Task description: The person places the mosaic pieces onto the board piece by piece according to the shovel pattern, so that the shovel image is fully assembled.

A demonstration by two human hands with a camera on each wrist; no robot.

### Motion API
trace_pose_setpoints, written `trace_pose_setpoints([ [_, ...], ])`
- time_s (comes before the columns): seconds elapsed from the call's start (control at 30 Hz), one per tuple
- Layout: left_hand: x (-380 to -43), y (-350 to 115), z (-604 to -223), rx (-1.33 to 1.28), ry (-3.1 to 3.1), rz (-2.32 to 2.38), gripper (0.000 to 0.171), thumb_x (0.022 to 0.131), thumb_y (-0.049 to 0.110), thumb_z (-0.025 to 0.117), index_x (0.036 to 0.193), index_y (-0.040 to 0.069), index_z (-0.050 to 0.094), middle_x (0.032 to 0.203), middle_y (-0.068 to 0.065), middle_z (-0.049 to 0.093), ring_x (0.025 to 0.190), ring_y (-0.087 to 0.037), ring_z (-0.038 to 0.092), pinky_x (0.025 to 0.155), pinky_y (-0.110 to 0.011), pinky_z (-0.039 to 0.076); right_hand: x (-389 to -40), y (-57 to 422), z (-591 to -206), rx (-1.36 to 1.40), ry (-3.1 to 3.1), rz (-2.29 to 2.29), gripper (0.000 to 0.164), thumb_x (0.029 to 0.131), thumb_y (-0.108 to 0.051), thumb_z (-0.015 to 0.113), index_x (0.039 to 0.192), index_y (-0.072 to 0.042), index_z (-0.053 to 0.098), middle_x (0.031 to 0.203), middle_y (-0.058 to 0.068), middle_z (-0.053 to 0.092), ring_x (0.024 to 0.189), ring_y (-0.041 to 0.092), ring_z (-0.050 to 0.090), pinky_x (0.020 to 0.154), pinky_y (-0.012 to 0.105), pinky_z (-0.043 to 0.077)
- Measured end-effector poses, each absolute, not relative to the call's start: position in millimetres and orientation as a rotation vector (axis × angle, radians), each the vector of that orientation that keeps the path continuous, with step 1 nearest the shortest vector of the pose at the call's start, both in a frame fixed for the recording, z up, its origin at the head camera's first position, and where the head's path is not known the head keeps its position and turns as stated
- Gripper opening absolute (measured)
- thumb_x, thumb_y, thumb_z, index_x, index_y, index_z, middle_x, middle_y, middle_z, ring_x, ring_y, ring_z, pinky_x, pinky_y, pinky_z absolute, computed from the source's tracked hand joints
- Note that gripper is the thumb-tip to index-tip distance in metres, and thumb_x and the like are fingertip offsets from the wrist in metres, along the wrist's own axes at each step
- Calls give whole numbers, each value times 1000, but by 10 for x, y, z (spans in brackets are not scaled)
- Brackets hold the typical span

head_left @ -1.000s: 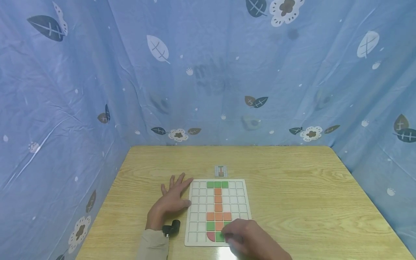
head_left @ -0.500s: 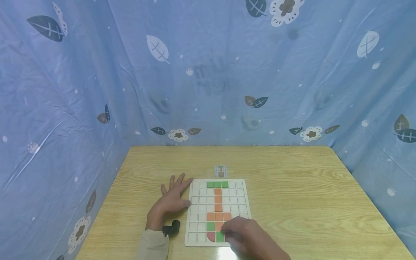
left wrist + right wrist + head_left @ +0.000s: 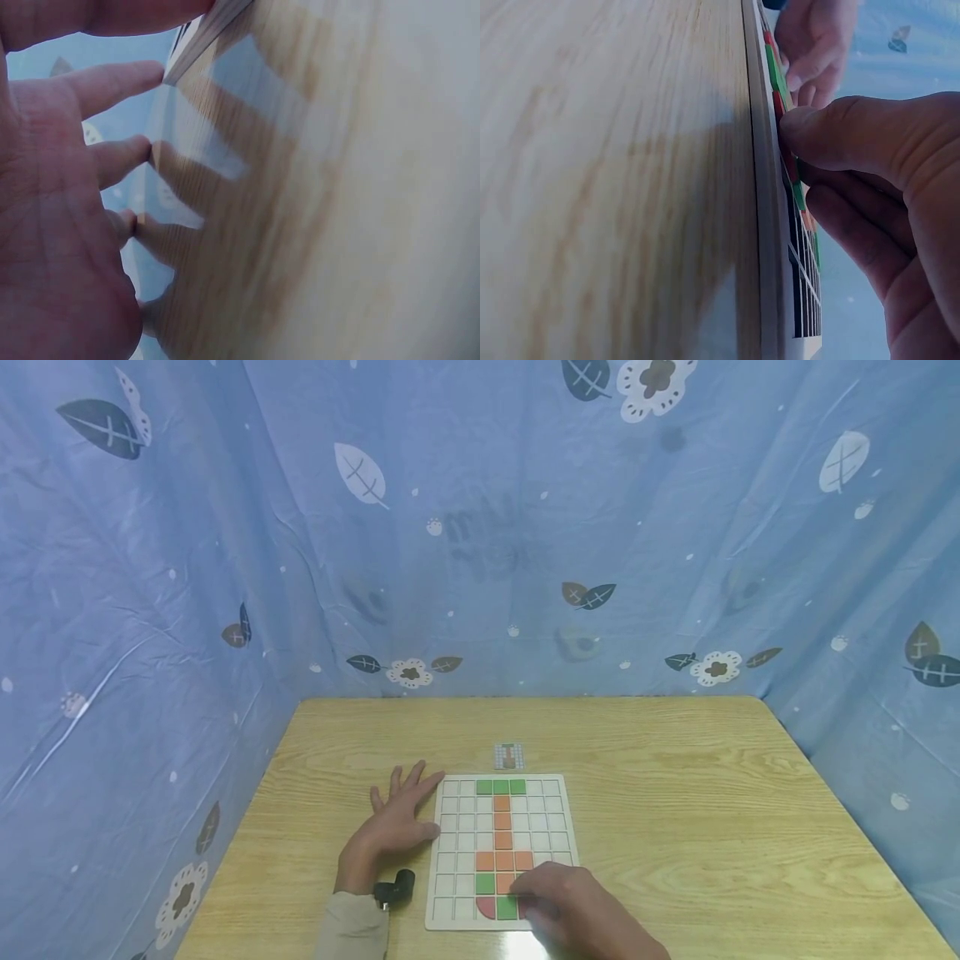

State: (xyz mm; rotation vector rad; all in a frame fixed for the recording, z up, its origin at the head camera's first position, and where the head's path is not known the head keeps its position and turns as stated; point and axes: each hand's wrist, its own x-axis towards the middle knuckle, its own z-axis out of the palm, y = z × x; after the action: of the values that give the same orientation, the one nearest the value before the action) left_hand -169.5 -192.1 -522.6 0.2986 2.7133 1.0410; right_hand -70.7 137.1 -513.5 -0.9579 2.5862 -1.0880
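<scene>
My left hand (image 3: 397, 827) rests with spread fingers on the table and against the left edge of a white gridded board (image 3: 467, 820). In the left wrist view, the thumb (image 3: 112, 16) meets the board's side edge. Over the board's lower right, my right hand (image 3: 570, 902) has curled fingers, with thumb and fingers on a red tile (image 3: 778, 105) in the bottom row. Most of that tile is hidden by the hand. Left of it lie a green tile (image 3: 507, 907) and a red rounded-corner tile (image 3: 486, 907). Orange tiles (image 3: 502, 820) form a column above.
Green tiles (image 3: 501, 787) fill part of the top row. A small pattern card (image 3: 509, 756) lies beyond the board on the wooden table (image 3: 675, 810). A black device (image 3: 396, 888) sits at the left wrist. Blue patterned curtains (image 3: 480, 568) surround the table.
The right hand has shifted slightly over the lower right cells, covering the green tile above the bottom row more. The left hand stays in place. The head view has moved slightly.
</scene>
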Motion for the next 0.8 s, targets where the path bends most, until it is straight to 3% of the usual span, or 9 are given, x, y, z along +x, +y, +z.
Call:
trace_pose_setpoints([
  [0.23,-1693,-1922,-5231,293,2716,1051,92,81,12,78,167,16,47,183,-22,18,168,-54,-8,121,-86,-17,-688,1380,-5149,-968,2605,-1094,33,95,-21,85,123,-35,78,113,-21,74,98,-2,66,94,24,62],
  [0.37,-1691,-1924,-5237,290,2711,1054,92,82,13,77,168,16,46,183,-22,18,168,-55,-8,121,-85,-18,-673,1395,-5158,-937,2621,-1080,43,87,-43,93,126,-35,76,115,-22,73,101,-2,65,97,25,61],
  [0.47,-1688,-1927,-5241,292,2712,1051,92,82,14,77,168,16,45,183,-22,17,168,-55,-8,120,-85,-18,-685,1402,-5164,-954,2629,-1071,46,86,-47,93,126,-35,76,115,-22,73,101,-2,65,98,25,61],
  [0.53,-1689,-1929,-5239,298,2715,1042,92,83,15,77,169,16,44,183,-22,17,168,-55,-9,120,-85,-18,-702,1405,-5169,-972,2619,-1077,43,88,-46,91,126,-35,76,115,-22,73,101,-2,65,98,25,61],
  [0.63,-1692,-1918,-5230,296,2720,1031,92,83,15,76,169,16,43,183,-22,16,168,-55,-9,120,-86,-18,-729,1407,-5171,-1009,2613,-1084,34,93,-33,88,125,-34,77,114,-21,74,100,-2,66,96,25,62],
  [0.8,-1688,-1880,-5212,269,2725,1020,93,81,15,74,169,17,44,183,-21,16,168,-55,-8,121,-85,-19,-748,1399,-5158,-1033,2634,-1059,33,95,-15,84,122,-32,79,112,-20,75,99,-2,66,94,24,62],
])
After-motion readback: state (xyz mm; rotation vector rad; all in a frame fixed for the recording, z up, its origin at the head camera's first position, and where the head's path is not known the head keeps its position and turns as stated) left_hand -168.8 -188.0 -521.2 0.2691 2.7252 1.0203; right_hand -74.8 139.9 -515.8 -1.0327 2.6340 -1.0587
